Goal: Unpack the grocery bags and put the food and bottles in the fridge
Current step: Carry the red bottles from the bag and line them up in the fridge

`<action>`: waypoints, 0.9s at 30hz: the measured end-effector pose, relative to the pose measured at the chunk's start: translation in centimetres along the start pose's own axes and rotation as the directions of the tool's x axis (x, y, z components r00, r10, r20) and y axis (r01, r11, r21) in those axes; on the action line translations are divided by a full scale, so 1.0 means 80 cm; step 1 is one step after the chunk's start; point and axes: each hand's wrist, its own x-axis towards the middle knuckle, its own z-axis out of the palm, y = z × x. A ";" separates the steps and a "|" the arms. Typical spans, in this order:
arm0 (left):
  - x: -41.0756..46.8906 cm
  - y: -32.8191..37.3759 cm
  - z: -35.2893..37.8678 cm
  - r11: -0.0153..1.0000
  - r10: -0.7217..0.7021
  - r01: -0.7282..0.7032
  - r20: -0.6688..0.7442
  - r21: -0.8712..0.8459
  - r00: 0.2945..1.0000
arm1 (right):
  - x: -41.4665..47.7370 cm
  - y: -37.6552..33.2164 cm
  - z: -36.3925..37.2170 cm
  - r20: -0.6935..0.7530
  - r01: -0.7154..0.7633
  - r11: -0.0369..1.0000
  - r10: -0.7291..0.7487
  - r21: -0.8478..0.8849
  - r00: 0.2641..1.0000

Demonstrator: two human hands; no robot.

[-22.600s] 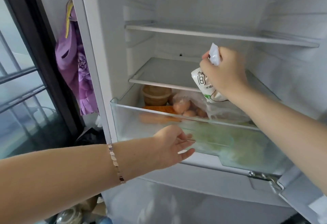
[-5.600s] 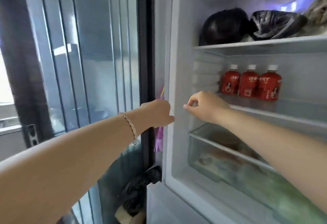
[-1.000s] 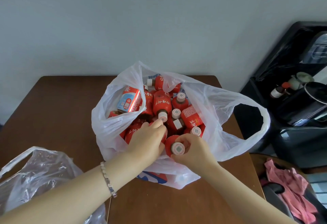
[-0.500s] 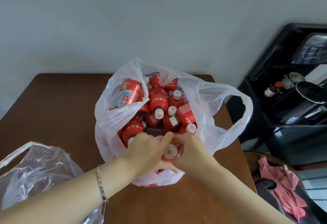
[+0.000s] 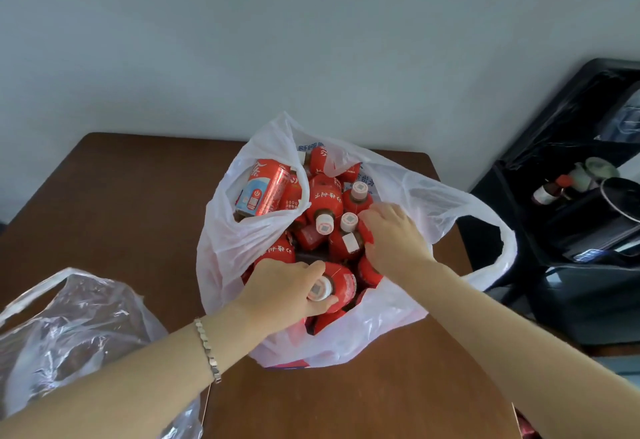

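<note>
Somebody's home, by the look of it: a brown wooden table (image 5: 104, 213) stands against a plain pale wall (image 5: 311, 40), with a white grocery bag (image 5: 415, 196) on it. Beside it, a black storage rack (image 5: 512, 203) holds small household bottles (image 5: 545, 193).

brown table (image 5: 121, 203) bears white bag (image 5: 408, 327), clear bag (image 5: 76, 327).
</note>
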 end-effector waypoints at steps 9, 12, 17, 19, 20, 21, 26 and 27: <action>0.022 0.000 -0.018 0.995 -0.073 0.066 0.091 0.078 0.993 | 0.061 0.001 0.045 0.159 0.017 0.814 0.093 -0.580 0.983; 0.031 0.002 -0.026 0.986 -0.144 0.124 0.184 0.115 0.972 | 0.066 0.003 0.049 0.128 -0.005 0.807 0.100 -0.590 0.987; 0.030 0.008 -0.047 0.969 -0.227 0.209 0.147 0.130 0.963 | 0.060 0.017 0.055 0.074 0.129 0.808 -0.106 -0.575 0.992; 0.029 0.009 -0.055 0.964 -0.242 0.230 0.089 0.134 0.966 | 0.058 0.024 0.046 0.064 0.166 0.852 -0.154 -0.496 0.986; 0.027 0.009 -0.058 0.961 -0.261 0.251 0.077 0.120 0.962 | 0.057 0.027 0.037 0.046 0.173 0.884 -0.170 -0.435 0.984; 0.025 0.010 -0.060 0.955 -0.285 0.277 0.071 0.105 0.956 | 0.055 0.030 0.028 0.008 0.166 0.922 -0.174 -0.350 0.985; 0.016 0.010 -0.082 0.936 -0.351 0.351 -0.044 0.002 0.935 | 0.021 0.022 -0.018 -0.217 -0.018 0.834 0.164 0.552 0.962; 0.016 0.010 -0.090 0.940 -0.342 0.341 -0.080 -0.020 0.936 | 0.013 0.016 -0.027 -0.224 -0.021 0.762 0.216 0.648 0.950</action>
